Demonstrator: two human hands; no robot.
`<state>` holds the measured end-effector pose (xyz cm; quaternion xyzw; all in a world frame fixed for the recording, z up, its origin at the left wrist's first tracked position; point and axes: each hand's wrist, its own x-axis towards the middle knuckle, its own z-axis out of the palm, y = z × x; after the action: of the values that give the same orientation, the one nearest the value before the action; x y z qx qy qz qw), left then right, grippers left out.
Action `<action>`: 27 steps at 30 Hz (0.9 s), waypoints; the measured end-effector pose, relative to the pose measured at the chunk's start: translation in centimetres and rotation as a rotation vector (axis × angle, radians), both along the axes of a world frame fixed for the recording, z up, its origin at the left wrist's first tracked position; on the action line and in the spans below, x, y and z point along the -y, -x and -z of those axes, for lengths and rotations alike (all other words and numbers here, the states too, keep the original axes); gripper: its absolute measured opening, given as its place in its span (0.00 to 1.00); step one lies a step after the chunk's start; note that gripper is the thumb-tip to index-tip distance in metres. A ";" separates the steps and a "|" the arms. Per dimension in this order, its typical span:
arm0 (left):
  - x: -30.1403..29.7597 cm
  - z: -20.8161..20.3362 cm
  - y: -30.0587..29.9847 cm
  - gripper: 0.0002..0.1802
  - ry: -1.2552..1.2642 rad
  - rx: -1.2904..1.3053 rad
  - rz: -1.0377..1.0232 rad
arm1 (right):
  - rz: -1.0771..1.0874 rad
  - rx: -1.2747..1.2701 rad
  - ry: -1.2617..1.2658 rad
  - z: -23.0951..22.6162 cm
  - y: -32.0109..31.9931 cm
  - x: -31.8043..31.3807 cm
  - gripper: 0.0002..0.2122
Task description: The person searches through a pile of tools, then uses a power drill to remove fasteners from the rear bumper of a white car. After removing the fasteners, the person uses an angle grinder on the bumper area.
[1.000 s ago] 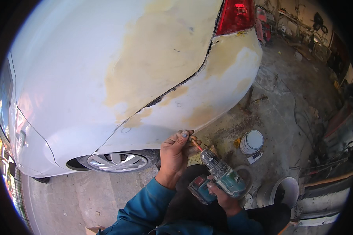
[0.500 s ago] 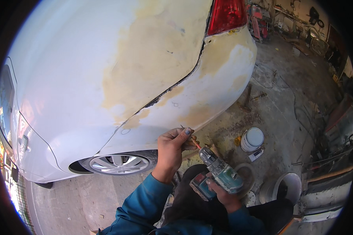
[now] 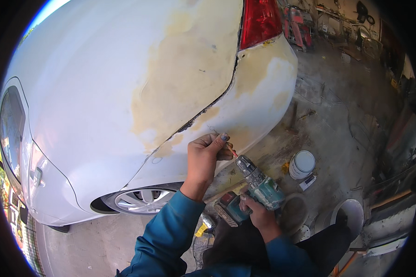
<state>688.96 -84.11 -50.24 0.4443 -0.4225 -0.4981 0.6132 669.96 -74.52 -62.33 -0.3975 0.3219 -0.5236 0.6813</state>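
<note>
My right hand (image 3: 261,217) is closed round the grip of a green and black cordless drill (image 3: 268,194), whose chuck (image 3: 246,165) points up and left. My left hand (image 3: 205,159) pinches a thin rod (image 3: 235,152), orange-red at its lower end, which meets the front of the chuck. The fingers hide much of the rod, so its exact kind cannot be made out. Just beyond the left hand is the white car's rear bumper (image 3: 263,111), with tan filler patches. A ragged dark gap (image 3: 203,111) separates it from the filler-covered rear panel (image 3: 180,78).
Below the panel is the car's wheel (image 3: 143,201); a red tail light (image 3: 261,23) sits above the bumper. On the concrete floor to the right stand a white lidded can (image 3: 302,162) and a pale bucket (image 3: 351,212). A yellow-and-silver tool (image 3: 205,225) lies by my left forearm.
My view has shifted, so the car shows slightly lower and farther right. The drill is a little farther from the lower edge, and both hands keep their grip.
</note>
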 end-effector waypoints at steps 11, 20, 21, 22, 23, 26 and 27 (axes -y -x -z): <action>1.2 -1.8 -1.6 0.16 0.161 0.255 -0.091 | -0.174 0.582 -0.116 0.7 -6.3 2.2 0.08; 1.2 -2.1 -1.0 0.18 0.165 0.278 -0.121 | -0.178 0.533 -0.071 1.1 -7.1 2.9 0.08; 1.3 -2.0 -1.0 0.17 0.164 0.279 -0.128 | -0.182 0.534 -0.074 1.0 -7.2 2.9 0.08; 1.3 -1.9 -1.0 0.17 0.163 0.279 -0.134 | -0.186 0.536 -0.077 1.0 -7.2 2.9 0.07; 1.3 -1.9 -1.0 0.17 0.162 0.280 -0.133 | -0.187 0.523 -0.087 0.9 -7.2 2.8 0.07; 1.5 -2.0 -0.6 0.18 0.168 0.265 -0.133 | -0.184 0.481 -0.100 0.7 -7.1 2.7 0.06; 1.4 -2.1 -0.5 0.18 0.169 0.252 -0.139 | -0.180 0.466 -0.102 0.5 -7.1 2.5 0.06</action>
<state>689.46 -85.53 -48.19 0.4782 -0.5046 -0.3573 0.6237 677.10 -77.02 -62.80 -0.2583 0.1453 -0.5215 0.8001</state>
